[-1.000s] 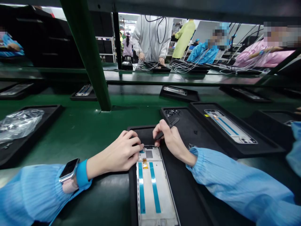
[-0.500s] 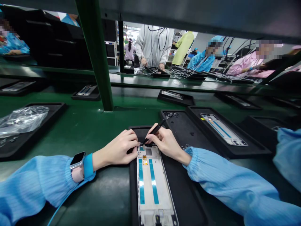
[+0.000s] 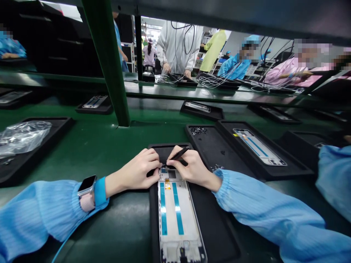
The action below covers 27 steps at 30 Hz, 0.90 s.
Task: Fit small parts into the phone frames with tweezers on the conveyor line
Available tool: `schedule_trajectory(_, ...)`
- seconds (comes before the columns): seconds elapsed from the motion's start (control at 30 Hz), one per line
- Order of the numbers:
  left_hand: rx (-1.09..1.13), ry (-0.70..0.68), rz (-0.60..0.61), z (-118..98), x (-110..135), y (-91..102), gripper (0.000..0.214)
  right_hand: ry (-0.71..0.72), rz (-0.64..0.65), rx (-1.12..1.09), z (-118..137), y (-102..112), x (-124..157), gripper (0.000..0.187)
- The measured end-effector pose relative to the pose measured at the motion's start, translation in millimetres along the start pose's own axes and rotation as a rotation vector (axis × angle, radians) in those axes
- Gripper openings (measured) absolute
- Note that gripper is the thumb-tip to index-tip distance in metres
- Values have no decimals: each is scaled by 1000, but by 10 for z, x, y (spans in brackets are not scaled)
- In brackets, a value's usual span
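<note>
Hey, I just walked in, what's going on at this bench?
Someone is working at a green bench with bare hands. Their right hand pinches a black pry tool, its tip at the top edge of a white phone frame lying in a black tray. Their left hand touches that same edge. Another phone frame lies in the next tray, and a co-worker in white stands beyond the bench.

a green workbench [image 3: 90,146] carries everything here. directly under the grip sits a black tray [image 3: 161,153]. just right of the grip lies a black screw tray [image 3: 211,153], just beside a black frame tray [image 3: 246,157] farther right. well left of the grip is a black bag tray [image 3: 33,164].
</note>
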<state>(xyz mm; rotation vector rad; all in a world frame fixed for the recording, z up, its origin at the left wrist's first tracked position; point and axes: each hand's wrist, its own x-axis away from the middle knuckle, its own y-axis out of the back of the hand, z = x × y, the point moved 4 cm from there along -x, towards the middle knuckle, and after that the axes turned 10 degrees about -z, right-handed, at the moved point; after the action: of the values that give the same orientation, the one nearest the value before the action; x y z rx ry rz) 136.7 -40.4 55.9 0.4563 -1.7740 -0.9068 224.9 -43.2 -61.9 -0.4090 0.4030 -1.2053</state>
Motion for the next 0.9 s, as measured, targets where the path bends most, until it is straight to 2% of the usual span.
schedule_trajectory(0.07,2,-5,-4,1,-6,9,21,-8,-4,-10,8,2,-5,15)
schedule_trajectory(0.23,3,-10,-1,6,-5,22,20,-237,-58,-124,-72,27,11,13)
schedule_trajectory(0.3,6,-12,-5,5,-6,25,20,-277,-60,-146,-89,28,18,13)
schedule_trajectory(0.57,-2,-15,-18,-11,4,30,19,-188,-37,-101,-60,19,5,15)
schedule_trajectory(0.77,-11,-6,-17,62,-21,29,19,-143,-36,-70,-85,6,22,15)
schedule_trajectory(0.83,-2,-5,-16,14,-11,50,18,-107,-37,-49,-93,-1,17,15)
schedule_trajectory(0.9,28,-22,-8,-138,50,51,18,-82,-43,-31,-106,-6,8,15)
